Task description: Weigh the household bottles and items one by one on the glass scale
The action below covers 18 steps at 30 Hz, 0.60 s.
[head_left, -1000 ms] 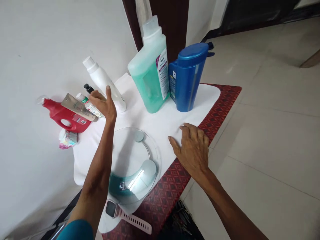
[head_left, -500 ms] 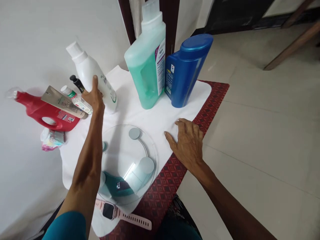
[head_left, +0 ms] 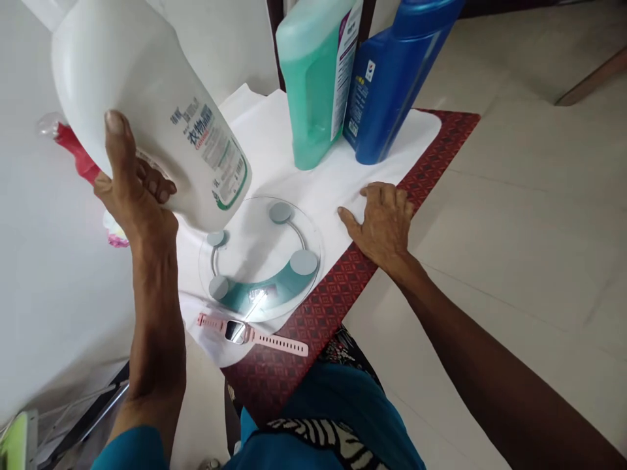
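My left hand point(head_left: 140, 176) grips a large white laundry detergent bottle point(head_left: 142, 85) by its handle and holds it tilted, close to the camera. Below and to its right lies a round glass scale point(head_left: 264, 287) with grey pads and a teal band; its small display shows faint marks. My right hand point(head_left: 385, 219) rests palm down near the table's right edge, fingers spread and holding nothing. In front of the scale lies a pink-strapped smartwatch point(head_left: 236, 331).
A bottle of green liquid point(head_left: 313, 98) and a blue bottle point(head_left: 385, 91) stand at the back of the white cloth point(head_left: 264, 121). Part of a red bottle point(head_left: 78, 153) shows behind my left hand. A red patterned cover point(head_left: 343, 287) borders the table's right edge.
My left hand has lifted the white bottle off the table and brought it nearer the camera. The view has shifted, showing more of my lap. My right hand stays on the table.
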Available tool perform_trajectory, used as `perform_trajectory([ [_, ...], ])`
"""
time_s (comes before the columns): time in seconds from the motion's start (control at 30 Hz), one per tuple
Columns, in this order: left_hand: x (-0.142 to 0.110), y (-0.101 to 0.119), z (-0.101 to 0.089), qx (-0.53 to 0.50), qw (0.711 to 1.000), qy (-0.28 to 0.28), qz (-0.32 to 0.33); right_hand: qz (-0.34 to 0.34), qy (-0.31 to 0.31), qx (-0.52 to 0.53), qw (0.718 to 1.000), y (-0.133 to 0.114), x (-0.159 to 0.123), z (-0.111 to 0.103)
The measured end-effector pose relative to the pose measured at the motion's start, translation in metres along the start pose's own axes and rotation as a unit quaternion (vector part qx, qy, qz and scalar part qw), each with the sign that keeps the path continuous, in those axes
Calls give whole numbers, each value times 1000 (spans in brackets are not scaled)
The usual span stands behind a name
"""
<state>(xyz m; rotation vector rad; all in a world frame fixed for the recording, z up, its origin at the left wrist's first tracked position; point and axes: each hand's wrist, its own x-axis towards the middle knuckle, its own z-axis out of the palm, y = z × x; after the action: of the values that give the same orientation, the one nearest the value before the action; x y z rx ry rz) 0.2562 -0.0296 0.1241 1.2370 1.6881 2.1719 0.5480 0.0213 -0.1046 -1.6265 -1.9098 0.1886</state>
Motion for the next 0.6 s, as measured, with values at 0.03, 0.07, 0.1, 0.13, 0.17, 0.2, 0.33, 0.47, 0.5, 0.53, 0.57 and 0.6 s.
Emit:
perform_trajectory([
  [0.03, -16, 8, -10, 7, 1000, -7, -11, 0, 0, 3, 1000, 0, 0, 1],
  [0.07, -32, 13, -18, 10, 1000, -16, -20, -1, 0, 6, 1000, 0, 0, 2],
  [0.1, -46, 16, -26, 11, 999, -18, -29, -3, -1, 9, 1000, 0, 0, 3],
  [0.13, -59, 17, -32, 14, 999, -15, -48, -4, -1, 10, 1000, 1, 1, 4],
  [0.17, -69, 16, -38, 20, 998, -11, -65, -6, -1, 9, 1000, 1, 1, 5],
  [0.2, -78, 13, -42, 29, 997, -9, -76, -6, -1, 5, 1000, 1, 2, 6],
  [0.33, -100, 1, -50, 51, 996, -11, -71, -4, -1, -15, 1000, 3, 4, 10],
  [0.47, -115, 0, -49, 36, 997, -25, -63, -14, 5, -22, 1000, 4, 4, 12],
  [0.5, -118, 1, -50, 34, 997, -38, -64, -15, 5, -25, 1000, 4, 3, 12],
  [0.53, -120, 2, -52, 33, 996, -55, -66, -15, 5, -29, 999, 4, 3, 12],
  [0.57, -121, 4, -56, 33, 994, -79, -64, -14, 4, -33, 999, 4, 3, 11],
  [0.6, -121, 4, -61, 38, 992, -103, -56, -13, 3, -36, 999, 5, 3, 11],
])
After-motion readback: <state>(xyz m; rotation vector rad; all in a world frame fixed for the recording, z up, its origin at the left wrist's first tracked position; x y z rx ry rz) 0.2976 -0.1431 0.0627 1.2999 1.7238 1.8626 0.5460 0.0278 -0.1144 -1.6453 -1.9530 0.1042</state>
